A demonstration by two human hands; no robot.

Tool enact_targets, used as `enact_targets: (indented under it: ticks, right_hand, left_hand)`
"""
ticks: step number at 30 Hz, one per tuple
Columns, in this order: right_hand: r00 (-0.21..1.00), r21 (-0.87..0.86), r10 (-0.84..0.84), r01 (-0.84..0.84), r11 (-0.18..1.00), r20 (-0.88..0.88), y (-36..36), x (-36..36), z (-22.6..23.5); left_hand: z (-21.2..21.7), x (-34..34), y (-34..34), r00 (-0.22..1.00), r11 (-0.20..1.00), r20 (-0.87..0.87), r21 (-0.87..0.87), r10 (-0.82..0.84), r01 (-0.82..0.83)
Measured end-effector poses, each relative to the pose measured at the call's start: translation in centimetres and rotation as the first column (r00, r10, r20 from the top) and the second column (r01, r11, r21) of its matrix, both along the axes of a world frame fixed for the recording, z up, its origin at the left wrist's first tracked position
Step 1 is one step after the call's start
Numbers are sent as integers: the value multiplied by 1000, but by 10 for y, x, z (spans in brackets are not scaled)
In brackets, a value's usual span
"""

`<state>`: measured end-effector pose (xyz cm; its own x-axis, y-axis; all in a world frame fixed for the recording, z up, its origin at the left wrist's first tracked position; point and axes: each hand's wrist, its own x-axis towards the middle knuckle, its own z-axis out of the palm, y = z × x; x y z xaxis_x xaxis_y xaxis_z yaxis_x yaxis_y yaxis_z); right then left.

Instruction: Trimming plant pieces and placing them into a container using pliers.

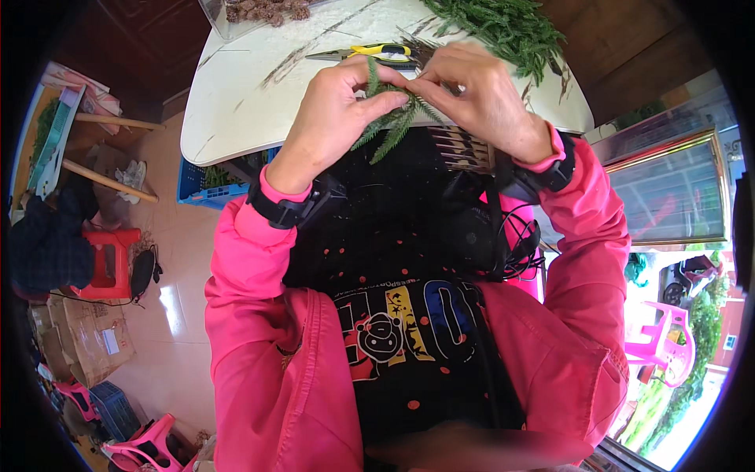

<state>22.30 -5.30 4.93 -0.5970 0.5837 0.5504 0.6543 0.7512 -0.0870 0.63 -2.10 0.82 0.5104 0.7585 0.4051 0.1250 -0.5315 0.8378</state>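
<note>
Over the near edge of the white table, my left hand [336,110] pinches a green artificial pine sprig [399,130] between thumb and fingers. Its leafy tips hang down below the fingertips, and one stands up beside the index finger. My right hand [478,93] is closed at the sprig's stem end, its fingertips meeting those of the left. Whatever thin wire or stem lies in that pinch is too small to make out. Just beyond the hands lie pliers [377,53] with yellow and black handles. Dark thin stems [421,51] lie beside them, partly behind the right hand.
The marbled white table [236,118] bears a heap of green sprigs [503,27] at far right and a clear box of pine cones [267,11] at far left. A blue crate [206,187] stands below its left edge. A red stool [110,263] and cardboard box [90,338] are at left.
</note>
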Motion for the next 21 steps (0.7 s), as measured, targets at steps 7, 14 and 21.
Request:
enact_targets:
  ticks: [7, 14, 21]
  right_hand:
    - [966, -445, -190, 93, 890, -177, -9, -5, 17]
    - [966, 397, 160, -230, 889, 202, -2, 2, 26]
    - [993, 136, 81, -93, 986, 87, -9, -2, 18]
  left_hand:
    - [3, -7, 1, 984, 968, 132, -202, -121, 146]
    - [7, -9, -3, 922, 806, 327, -478, -205, 349]
    - [9, -9, -4, 963, 924, 185, -295, -196, 244]
